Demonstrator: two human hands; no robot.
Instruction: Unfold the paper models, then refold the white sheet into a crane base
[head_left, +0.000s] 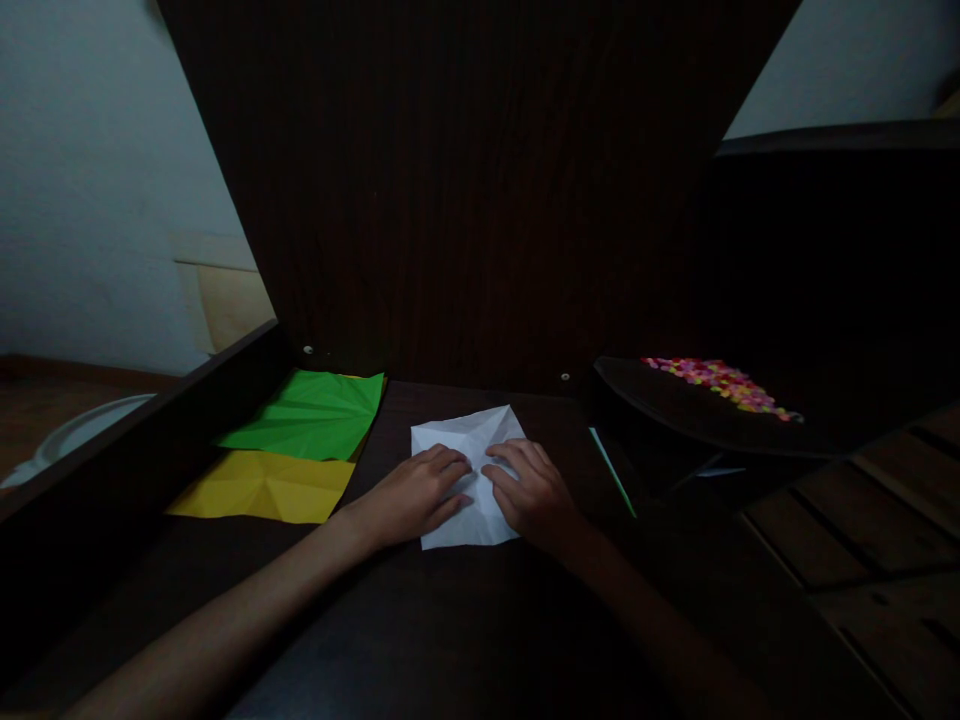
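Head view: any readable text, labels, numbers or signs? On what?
None readable. The white paper under the left hand and right hand is blank; the green sheet and yellow sheet show only creases. The scene is dim; the coloured bits carry no legible marks.

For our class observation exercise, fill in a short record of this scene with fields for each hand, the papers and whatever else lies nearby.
left hand: flat on the white paper, fingers pressing its middle
right hand: flat on the same sheet, beside the left
green paper: creased, far left on the dark desk
yellow paper: creased, partly under the green
right side: thin green strip; dark tray with small colourful pieces
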